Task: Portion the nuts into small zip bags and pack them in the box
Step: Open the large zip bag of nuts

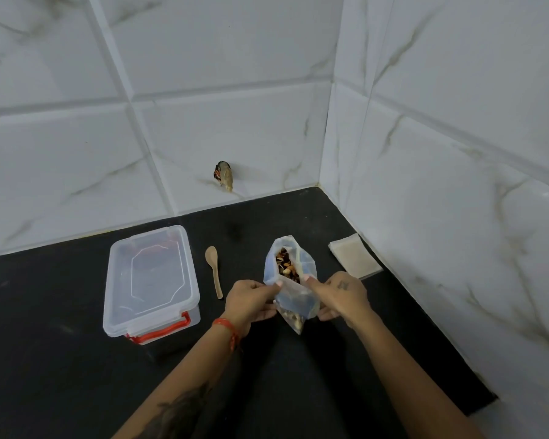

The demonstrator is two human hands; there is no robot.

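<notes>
Nuts (286, 264) fill a clear bag (290, 280) with no readable label, pinched open at its mouth by the left hand (251, 301) and right hand (339, 296) above the black tabletop (61, 359). Left of the bag lie a wooden spoon (214, 270) and lidded box (151, 283); right, small zip bags (354, 255). White marble-look tiled walls (203, 74) meet behind.

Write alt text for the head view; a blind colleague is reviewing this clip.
Both hands, left hand and right hand, hold open a large bag of nuts over a black counter. Left of it lie a wooden spoon and a lidded clear box; flat small bags lie to the right.
</notes>
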